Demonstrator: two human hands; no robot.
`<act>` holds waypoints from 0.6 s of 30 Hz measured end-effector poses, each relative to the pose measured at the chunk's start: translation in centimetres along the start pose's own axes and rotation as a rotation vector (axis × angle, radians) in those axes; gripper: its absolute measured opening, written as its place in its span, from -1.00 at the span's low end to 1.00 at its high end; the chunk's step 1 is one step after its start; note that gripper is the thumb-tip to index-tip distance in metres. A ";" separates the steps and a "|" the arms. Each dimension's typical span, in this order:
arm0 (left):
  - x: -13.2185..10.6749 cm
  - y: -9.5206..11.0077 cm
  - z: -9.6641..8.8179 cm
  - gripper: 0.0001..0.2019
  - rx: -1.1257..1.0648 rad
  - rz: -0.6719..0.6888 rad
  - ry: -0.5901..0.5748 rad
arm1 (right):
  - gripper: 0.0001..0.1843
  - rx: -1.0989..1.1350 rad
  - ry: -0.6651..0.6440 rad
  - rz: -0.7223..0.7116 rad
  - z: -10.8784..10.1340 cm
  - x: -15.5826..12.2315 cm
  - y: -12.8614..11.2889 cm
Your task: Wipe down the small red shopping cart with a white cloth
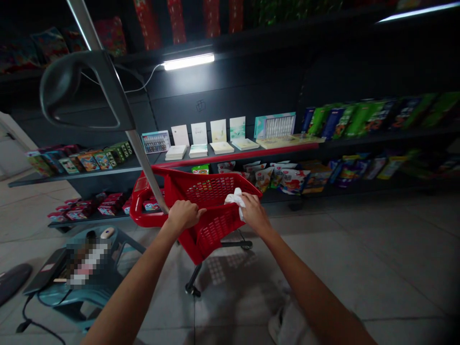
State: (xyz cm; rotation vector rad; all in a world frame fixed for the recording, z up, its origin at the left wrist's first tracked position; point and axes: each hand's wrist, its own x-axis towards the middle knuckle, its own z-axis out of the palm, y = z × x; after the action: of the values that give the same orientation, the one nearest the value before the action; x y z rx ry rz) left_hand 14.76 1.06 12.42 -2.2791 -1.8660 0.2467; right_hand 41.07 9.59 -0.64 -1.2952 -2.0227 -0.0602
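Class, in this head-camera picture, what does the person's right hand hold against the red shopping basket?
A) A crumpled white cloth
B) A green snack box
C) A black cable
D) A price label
A. The right hand presses a crumpled white cloth to the edge of the red shopping basket.

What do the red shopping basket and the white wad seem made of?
The red shopping basket looks like glossy moulded plastic, given its one-piece lattice walls. The white wad looks like soft cloth or paper tissue, crumpled softly; can't tell which.
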 end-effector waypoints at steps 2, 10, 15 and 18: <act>0.2 -0.2 0.1 -0.27 -0.011 -0.009 0.001 | -0.56 -0.015 0.030 0.080 -0.3 0.1 1.3; 0.4 -0.3 0.6 -0.29 -0.014 -0.017 0.040 | -0.54 -0.059 0.067 0.324 -0.2 0.2 6.1; 0.6 -0.1 0.5 -0.29 -0.003 -0.002 0.061 | -0.44 0.121 0.138 0.196 1.4 -1.1 1.1; 0.8 0.1 0.3 -0.31 0.003 -0.002 0.047 | -0.35 0.276 0.105 0.017 2.4 -2.5 -4.2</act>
State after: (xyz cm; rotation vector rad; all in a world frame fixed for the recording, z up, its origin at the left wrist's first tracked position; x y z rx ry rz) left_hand 14.97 1.81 12.06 -2.2605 -1.8438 0.1946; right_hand 36.95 6.54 -2.54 -1.1113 -1.8560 0.1514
